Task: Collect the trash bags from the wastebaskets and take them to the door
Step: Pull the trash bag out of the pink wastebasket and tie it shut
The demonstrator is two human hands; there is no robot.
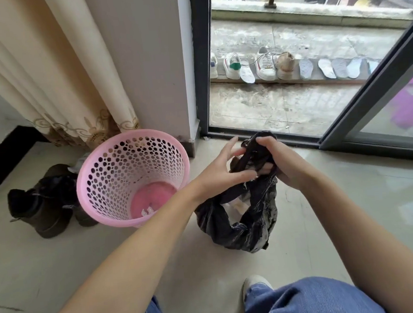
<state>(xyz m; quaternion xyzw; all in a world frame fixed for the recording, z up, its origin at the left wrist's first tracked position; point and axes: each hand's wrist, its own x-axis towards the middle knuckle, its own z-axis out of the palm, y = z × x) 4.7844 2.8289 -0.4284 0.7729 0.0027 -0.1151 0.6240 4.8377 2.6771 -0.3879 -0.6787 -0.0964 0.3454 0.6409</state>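
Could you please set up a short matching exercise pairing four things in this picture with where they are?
Things:
1. wastebasket
2. trash bag
3. boots
4. sneakers

Places:
A. lined up outside on the balcony
B. on the floor left of the pink basket
C. gripped at its top by the left hand and right hand
D. standing by the curtain, without a liner

Pairs: 1-D, 2-C, 3-B, 4-A

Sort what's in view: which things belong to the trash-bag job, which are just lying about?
Job:
- black trash bag, top bunched in left hand and right hand
- pink wastebasket, liner out, scraps at the bottom
- sliding door, open

Lying about:
- dark boots left of the basket
- sneakers and insoles on the balcony
- curtain
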